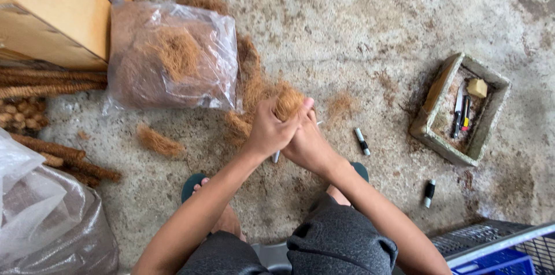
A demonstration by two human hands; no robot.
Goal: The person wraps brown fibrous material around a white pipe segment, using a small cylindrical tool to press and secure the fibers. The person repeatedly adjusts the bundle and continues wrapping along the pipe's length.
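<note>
1. Starting at the far left, a clear plastic sack (40,217) sits in the lower corner, with brown fibre-wrapped sticks (52,81) lying above it beside a cardboard box (63,9).
2. Next comes a clear bag of coconut fibre (170,58), half open, and a small loose fibre clump (159,142) lying apart on the floor.
3. At the centre, the left hand (269,130) and the right hand (309,148) are pressed together, both closed around a tuft of brown fibre (287,100) that sticks up between the fingers, just above a scattered heap of the same stuff. A thin pale stick (276,156) pokes out below the hands; what it is I cannot tell.
4. To do this well, it seems best to keep the tuft gripped tight and even, feed in little fibre at a time, and hold the work low over the heap so that strands falling off land there.
5. Right of the hands, a small black-and-white cylinder (362,141) lies on the floor, and another (429,192) further right.
6. A shallow concrete tray (442,136) holds a few pen-like tools and a yellowish block.
7. At the lower right corner stands a blue crate (497,260) with a grey mesh edge.
8. The surface is a bare concrete floor (370,32), stained and dusty with fibre crumbs; the person sits low, feet in green sandals, in daylight.
</note>
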